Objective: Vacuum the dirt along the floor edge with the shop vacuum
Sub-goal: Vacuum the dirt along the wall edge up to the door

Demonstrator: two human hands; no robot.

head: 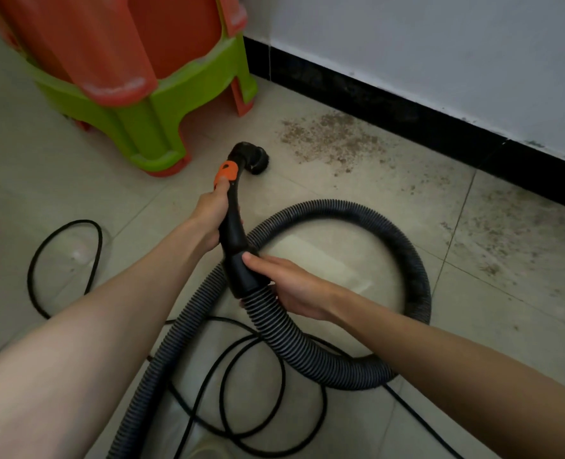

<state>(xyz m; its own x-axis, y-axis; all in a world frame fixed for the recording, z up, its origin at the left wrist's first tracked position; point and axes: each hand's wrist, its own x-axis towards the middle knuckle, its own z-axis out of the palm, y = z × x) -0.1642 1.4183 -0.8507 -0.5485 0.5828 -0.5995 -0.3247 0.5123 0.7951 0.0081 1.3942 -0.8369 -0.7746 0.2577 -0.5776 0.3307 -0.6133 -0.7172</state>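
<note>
A black vacuum wand [233,220] with an orange slider ends in a round brush nozzle [256,160] that touches the tiled floor. My left hand [211,217] grips the wand's upper handle, thumb by the orange slider. My right hand [291,286] holds the black cuff where the ribbed grey hose [407,256] joins. A patch of brown dirt [330,140] lies just right of the nozzle, beside the black baseboard [390,104]. More dirt [513,233] is scattered along the wall to the right.
Stacked orange and green plastic stools [135,94] stand at upper left, close to the nozzle. The hose loops on the floor in front of me. A black power cord [75,246] coils across the tiles at left and below. The white wall [440,54] rises behind the baseboard.
</note>
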